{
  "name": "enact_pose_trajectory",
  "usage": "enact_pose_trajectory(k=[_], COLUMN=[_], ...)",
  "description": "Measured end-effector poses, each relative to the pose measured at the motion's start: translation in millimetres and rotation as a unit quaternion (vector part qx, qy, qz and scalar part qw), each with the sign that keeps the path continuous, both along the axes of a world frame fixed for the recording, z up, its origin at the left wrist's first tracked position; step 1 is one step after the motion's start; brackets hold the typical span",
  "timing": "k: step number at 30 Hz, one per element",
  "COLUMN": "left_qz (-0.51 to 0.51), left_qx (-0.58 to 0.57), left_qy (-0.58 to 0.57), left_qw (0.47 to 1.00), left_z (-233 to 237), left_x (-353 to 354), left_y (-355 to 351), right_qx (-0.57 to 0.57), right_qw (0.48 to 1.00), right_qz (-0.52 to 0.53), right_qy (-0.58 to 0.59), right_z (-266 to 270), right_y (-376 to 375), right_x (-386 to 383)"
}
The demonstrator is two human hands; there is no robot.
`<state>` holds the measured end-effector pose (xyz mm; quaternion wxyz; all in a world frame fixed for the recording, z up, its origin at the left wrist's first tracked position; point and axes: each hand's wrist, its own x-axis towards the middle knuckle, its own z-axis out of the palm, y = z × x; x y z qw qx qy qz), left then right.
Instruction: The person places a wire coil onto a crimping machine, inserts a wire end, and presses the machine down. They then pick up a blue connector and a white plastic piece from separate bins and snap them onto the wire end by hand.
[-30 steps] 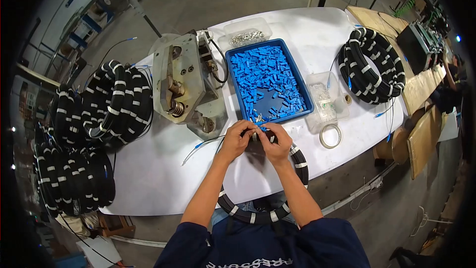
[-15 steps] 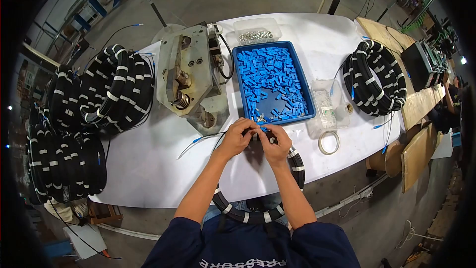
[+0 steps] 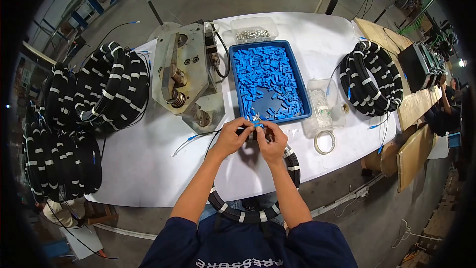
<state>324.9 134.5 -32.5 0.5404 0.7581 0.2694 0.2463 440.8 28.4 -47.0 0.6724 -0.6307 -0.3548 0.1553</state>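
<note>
My left hand is closed, thumb and fingers pinched around the end of a thin black cable. Tight against it, my right hand pinches a small blue connector between thumb and forefinger. The fingers hide most of the joint between connector and cable. Both hands are at the near edge of a blue tray that holds many loose blue connector parts. A black cable coil with white tape bands hangs below my forearms, over the table's front edge.
Left of the tray stands a metal press. Taped black cable coils are piled at the far left; another coil lies at right. A clear box, a tape roll and a box of metal parts surround the tray.
The view has shifted slightly, so everything sits a little further left. My hands stay close together, and more of the blue connector shows between the fingertips.
</note>
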Motion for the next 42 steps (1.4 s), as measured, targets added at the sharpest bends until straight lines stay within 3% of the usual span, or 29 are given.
enact_pose_trajectory(k=[4,6,9,13,18,21,28,37,42], left_qz=[0.002,0.003,0.004,0.007,0.036,0.028,-0.030,0.022,0.024], left_qx=[0.006,0.004,-0.007,-0.002,-0.001,0.016,0.045,0.046,0.044], left_qy=[-0.003,-0.001,0.004,0.041,-0.002,0.007,0.016,0.011,0.015], left_qw=[1.000,1.000,1.000,0.999,0.999,0.999,0.998,0.999,0.999], left_z=[1,2,1,4,1,-1,-4,-4,2], left_x=[0,0,-1,-1,-1,-2,-2,0,2], left_y=[-2,-1,-1,-1,-3,-2,2,-2,-5], right_qx=[0.024,0.084,0.046,0.025,-0.072,-0.042,-0.065,-0.054,-0.050], right_qw=[0.998,0.996,0.994,0.993,0.996,0.998,0.996,0.993,0.995], right_qz=[0.015,0.003,0.039,0.044,0.051,0.035,0.034,0.053,0.060], right_qy=[0.057,-0.007,0.090,0.106,-0.007,-0.042,-0.045,-0.086,0.057], right_z=[1,-2,-2,0,1,1,11,11,0], right_y=[2,8,4,1,-3,0,-4,-3,1], right_x=[3,10,8,9,14,13,14,12,16])
